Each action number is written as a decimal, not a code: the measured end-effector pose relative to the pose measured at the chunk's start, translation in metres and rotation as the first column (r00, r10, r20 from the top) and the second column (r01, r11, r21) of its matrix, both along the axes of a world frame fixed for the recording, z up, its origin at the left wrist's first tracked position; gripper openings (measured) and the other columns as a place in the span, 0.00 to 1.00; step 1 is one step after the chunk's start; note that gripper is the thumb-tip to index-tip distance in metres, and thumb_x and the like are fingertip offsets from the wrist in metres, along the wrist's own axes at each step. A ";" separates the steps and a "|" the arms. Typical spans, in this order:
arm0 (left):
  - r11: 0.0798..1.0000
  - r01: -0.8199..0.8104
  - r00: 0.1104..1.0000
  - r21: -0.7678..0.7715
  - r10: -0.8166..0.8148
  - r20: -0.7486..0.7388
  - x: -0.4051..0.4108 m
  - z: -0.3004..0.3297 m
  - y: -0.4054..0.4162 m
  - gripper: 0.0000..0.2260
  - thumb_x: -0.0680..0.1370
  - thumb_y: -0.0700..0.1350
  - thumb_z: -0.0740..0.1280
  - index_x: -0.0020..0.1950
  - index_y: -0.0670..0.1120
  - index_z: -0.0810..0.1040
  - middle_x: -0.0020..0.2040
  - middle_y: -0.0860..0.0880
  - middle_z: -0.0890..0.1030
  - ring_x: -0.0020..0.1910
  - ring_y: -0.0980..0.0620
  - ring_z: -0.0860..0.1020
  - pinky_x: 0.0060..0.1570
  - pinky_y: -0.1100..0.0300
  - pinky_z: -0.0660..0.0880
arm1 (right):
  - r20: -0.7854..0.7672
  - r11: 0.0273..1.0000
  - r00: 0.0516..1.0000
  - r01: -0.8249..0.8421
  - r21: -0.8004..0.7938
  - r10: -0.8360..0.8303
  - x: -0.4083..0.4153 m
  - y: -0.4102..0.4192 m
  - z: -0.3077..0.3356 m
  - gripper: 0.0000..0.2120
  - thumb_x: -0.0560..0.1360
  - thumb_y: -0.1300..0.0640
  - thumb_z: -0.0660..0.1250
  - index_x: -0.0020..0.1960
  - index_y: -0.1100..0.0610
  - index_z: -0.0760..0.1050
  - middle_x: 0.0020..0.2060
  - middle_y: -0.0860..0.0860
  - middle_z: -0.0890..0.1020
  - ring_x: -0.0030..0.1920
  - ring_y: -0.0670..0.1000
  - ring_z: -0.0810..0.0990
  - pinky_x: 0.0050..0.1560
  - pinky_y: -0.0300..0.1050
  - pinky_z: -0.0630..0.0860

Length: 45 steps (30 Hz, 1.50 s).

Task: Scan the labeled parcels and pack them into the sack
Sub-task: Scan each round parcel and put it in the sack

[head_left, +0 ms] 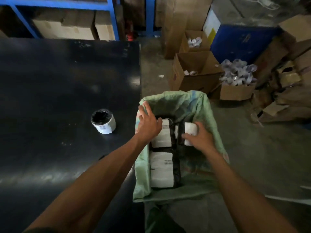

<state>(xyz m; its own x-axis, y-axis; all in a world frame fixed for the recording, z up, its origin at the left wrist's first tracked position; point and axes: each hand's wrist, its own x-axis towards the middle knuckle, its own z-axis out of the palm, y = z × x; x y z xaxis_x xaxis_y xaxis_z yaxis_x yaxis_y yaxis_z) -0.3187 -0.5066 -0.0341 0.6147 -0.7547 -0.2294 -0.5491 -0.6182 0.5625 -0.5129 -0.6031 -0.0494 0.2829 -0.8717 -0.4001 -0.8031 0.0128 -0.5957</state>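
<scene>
Right hand: curled round a white-labelled parcel at the far right inside the sack; the parcel is judged to be in the act of being seated.
Left hand: fingers spread and relaxed, nothing held, laid over the left rim of the sack and the top of a packed parcel.
Sack: green, mouth open, standing on the floor just beside the tabletop; another labelled parcel lies nearer the person.
Placement: the held parcel is best set flat into the gap at the right, label upward, level with its neighbours.
Bracing: the rim should be kept spread by the left hand so the mouth is not folded inward.
Tabletop: black; one black-wrapped labelled roll parcel remains to be scanned and packed.
</scene>
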 end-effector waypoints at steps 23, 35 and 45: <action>0.997 -0.049 0.961 0.058 0.031 0.274 0.009 -0.021 -0.013 0.40 0.79 0.46 0.65 0.82 0.37 0.44 0.70 0.37 0.64 0.49 0.35 0.78 0.40 0.55 0.66 | -0.323 0.969 0.932 -0.092 0.231 0.166 0.021 -0.036 -0.169 0.40 0.71 0.48 0.79 0.74 0.62 0.64 0.66 0.65 0.77 0.65 0.64 0.78 0.61 0.55 0.77; 0.997 -0.001 0.956 0.081 -0.023 0.294 0.010 -0.023 -0.017 0.41 0.77 0.45 0.66 0.81 0.35 0.45 0.70 0.35 0.64 0.50 0.34 0.78 0.41 0.52 0.73 | -0.328 0.983 0.935 -0.085 0.162 0.135 0.023 -0.024 -0.177 0.44 0.73 0.47 0.77 0.80 0.59 0.58 0.70 0.64 0.72 0.68 0.65 0.73 0.65 0.58 0.73; 0.995 0.029 0.967 0.096 -0.053 0.247 0.006 -0.019 -0.015 0.42 0.79 0.49 0.63 0.81 0.34 0.40 0.71 0.34 0.62 0.55 0.35 0.76 0.50 0.47 0.76 | -0.244 0.987 0.961 -0.103 0.124 0.131 0.002 -0.017 -0.136 0.31 0.75 0.53 0.76 0.72 0.62 0.69 0.67 0.63 0.76 0.66 0.63 0.76 0.61 0.51 0.74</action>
